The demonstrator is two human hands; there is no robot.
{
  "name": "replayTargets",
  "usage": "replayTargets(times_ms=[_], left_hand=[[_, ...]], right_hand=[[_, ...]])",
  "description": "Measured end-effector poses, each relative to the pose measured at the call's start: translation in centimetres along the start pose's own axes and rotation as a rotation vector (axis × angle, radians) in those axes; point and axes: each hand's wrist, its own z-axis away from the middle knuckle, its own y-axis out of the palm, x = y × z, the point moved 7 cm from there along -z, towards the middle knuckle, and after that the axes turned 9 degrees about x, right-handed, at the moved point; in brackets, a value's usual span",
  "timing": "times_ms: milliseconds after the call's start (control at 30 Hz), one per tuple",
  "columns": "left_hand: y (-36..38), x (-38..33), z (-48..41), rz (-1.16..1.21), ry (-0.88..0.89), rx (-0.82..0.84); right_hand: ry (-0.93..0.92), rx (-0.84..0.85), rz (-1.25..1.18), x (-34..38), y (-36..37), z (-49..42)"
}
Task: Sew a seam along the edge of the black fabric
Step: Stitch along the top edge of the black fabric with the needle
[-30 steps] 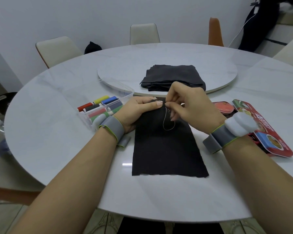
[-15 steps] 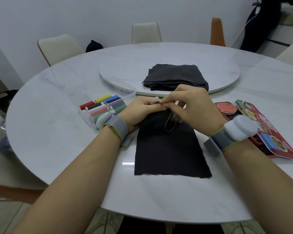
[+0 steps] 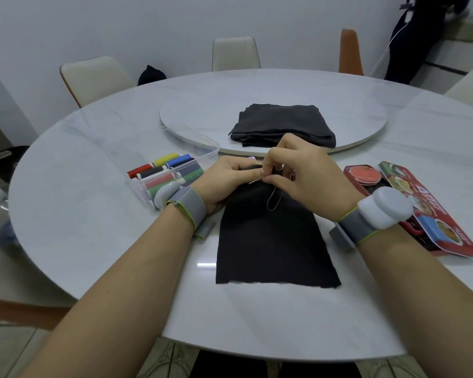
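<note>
A strip of black fabric (image 3: 271,246) lies on the white round table (image 3: 99,241), running from the front toward my hands. My left hand (image 3: 227,178) pinches the fabric's far edge between thumb and fingers. My right hand (image 3: 298,170) pinches a thin silver needle (image 3: 256,180), whose tip points left toward my left thumb. A loop of dark thread (image 3: 273,200) hangs from the needle over the cloth. The far end of the fabric is hidden under both hands.
A clear box of coloured thread spools (image 3: 170,173) sits left of my left hand. A red sewing-kit tin (image 3: 421,208) lies open on the right. Folded black cloth (image 3: 281,124) rests on the turntable (image 3: 366,124) behind. Chairs ring the table.
My right hand has shifted its fingers down onto the needle at the fabric edge. The needle tip now shows pointing left. My left hand has stayed on the edge.
</note>
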Motion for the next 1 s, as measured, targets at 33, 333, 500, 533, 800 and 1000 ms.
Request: replayTargets(times_ms=[33, 333, 500, 533, 800, 1000], left_hand=[[-0.1, 0.0, 0.0, -0.004, -0.001, -0.004], [-0.1, 0.0, 0.0, -0.011, -0.017, -0.031], [0.1, -0.2, 0.3, -0.023, -0.014, -0.026], [0.2, -0.3, 0.3, -0.025, -0.014, -0.026], [0.0, -0.4, 0.5, -0.141, -0.031, -0.014], [-0.2, -0.2, 0.3, -0.185, -0.029, 0.006]], right_hand=[[-0.016, -0.013, 0.004, 0.1, -0.1, 0.0], [-0.046, -0.170, -0.047, 0.8, -1.0, 0.1], [0.066, -0.239, -0.358, 0.4, -0.7, 0.3], [0.054, -0.241, -0.360, 0.6, -0.7, 0.3], [-0.138, -0.242, -0.129, 4.6, -1.1, 0.5], [-0.193, -0.226, -0.107, 4.9, -1.0, 0.6]])
